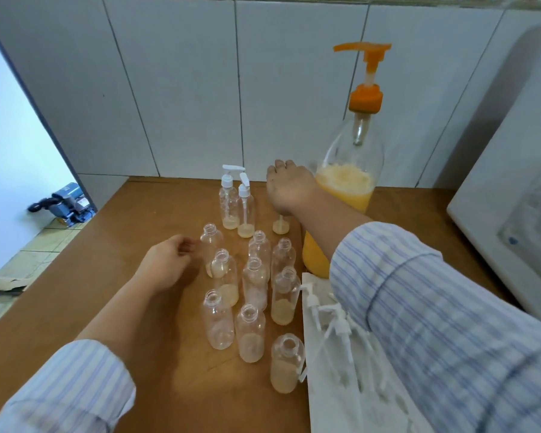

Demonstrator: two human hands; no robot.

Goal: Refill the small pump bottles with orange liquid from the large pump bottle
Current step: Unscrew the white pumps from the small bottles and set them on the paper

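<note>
1. Two hands: right hand (289, 187) grips a small bottle (280, 226) from above, beside the big bottle (345, 189).
2. Left hand (166, 265) hangs loosely curled, holding nothing, beside uncapped bottles (250, 332).
3. Big bottle is half-full, orange.

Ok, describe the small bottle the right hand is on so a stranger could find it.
Start at the large pump bottle of orange liquid by the tiled wall. Just left of it, under the right hand, stands one small bottle; unlike the two white-pumped bottles further left, the hand hides its top.
</note>
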